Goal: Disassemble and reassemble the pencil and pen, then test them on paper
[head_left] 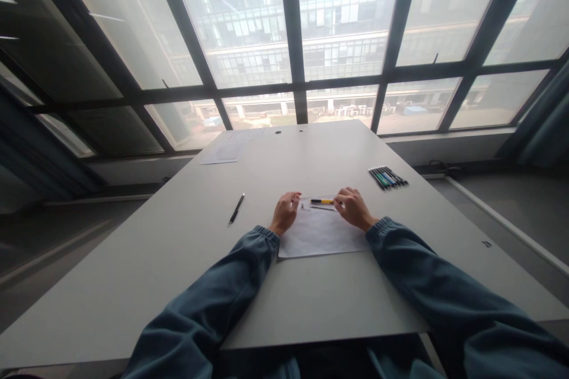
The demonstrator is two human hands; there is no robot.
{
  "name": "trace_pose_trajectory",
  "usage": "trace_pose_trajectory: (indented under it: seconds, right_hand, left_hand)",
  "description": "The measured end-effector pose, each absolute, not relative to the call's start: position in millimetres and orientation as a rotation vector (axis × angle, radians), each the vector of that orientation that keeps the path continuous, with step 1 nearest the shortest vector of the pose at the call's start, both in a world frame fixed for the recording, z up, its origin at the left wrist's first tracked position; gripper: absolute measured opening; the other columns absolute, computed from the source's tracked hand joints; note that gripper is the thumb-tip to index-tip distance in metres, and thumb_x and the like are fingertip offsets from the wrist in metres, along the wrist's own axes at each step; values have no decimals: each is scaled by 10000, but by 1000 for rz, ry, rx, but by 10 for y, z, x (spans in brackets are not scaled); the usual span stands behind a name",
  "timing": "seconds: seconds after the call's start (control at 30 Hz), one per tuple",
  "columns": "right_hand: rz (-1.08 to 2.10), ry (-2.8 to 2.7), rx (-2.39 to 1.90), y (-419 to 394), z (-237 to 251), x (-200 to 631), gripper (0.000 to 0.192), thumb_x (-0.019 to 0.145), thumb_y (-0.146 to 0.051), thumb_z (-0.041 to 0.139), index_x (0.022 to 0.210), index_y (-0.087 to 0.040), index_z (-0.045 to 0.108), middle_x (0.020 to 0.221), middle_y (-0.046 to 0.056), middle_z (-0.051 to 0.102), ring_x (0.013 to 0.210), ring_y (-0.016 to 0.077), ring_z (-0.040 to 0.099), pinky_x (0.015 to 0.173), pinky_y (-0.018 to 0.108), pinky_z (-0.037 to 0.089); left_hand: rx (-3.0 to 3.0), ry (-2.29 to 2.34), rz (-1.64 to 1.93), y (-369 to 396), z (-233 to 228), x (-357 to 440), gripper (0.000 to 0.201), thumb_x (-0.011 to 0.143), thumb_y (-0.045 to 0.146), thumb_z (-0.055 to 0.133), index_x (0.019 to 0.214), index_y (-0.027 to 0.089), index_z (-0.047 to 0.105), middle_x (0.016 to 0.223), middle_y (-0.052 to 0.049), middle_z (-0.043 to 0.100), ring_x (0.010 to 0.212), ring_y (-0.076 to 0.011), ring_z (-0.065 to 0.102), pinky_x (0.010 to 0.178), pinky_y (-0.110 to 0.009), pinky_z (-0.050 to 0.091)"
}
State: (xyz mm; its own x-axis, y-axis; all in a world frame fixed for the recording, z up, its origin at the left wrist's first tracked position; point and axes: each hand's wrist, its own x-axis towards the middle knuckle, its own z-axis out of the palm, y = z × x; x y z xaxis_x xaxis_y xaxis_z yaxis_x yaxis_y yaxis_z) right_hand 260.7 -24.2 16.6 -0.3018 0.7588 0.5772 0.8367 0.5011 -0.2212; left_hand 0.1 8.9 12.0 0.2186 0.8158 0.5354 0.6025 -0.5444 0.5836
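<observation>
A white sheet of paper (317, 237) lies on the grey table (186, 260) in front of me. At its far edge lies a yellow pen (322, 201), with a thin dark refill-like rod (323, 208) just below it and a small part (304, 207) to the left. The fingertips of my right hand (354, 208) pinch the pen's right end. My left hand (285, 211) rests on the sheet's left corner with its fingers curled near the small part. Whether it holds anything is too small to tell.
A black pen (236, 208) lies alone on the table to the left. A row of several pens (388, 177) sits to the right. Another sheet (222, 154) lies at the far left, below large windows. The table's near edge runs under my forearms.
</observation>
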Motion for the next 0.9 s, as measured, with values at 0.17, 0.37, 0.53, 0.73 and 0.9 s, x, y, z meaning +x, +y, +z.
trace_pose_trajectory:
  seconds: [0.17,0.37,0.53,0.73,0.9]
  right_hand:
    - [-165,-2071,-1301,-247,160,2612,215,930,-197,574,740,-186,675,841,59,652,858,209,534,810,344,350]
    - [-173,-2023,-1313,-255,167,2613,215,928,-191,569,737,-188,668,836,58,647,858,210,532,801,342,348]
    - [-165,-2014,-1308,-249,156,2610,209,926,-191,571,739,-189,663,828,49,642,848,203,529,795,336,351]
    - [-126,-2038,-1292,-241,145,2609,205,916,-186,589,727,-187,669,822,48,641,846,200,531,800,330,360]
    - [-86,-2110,-1256,-249,138,2595,150,909,-183,612,803,-208,716,873,48,652,885,203,532,827,335,361]
  left_hand:
    - [2173,1348,1323,117,96,-9,245,965,191,427,1029,177,663,897,-46,702,890,-193,649,870,-339,493]
    - [2252,1320,1289,136,62,-11,256,860,58,506,1017,176,671,907,-41,700,845,-183,636,865,-340,498]
    - [2363,1308,1198,132,41,-25,144,858,140,608,937,199,712,929,-46,679,889,-201,614,883,-364,486]
    - [2405,1298,1121,150,15,-30,98,850,187,660,892,217,744,964,-51,677,963,-212,605,958,-394,453]
    - [2445,1297,1058,104,34,-15,113,848,240,687,922,265,769,1016,-43,676,986,-216,590,978,-408,432]
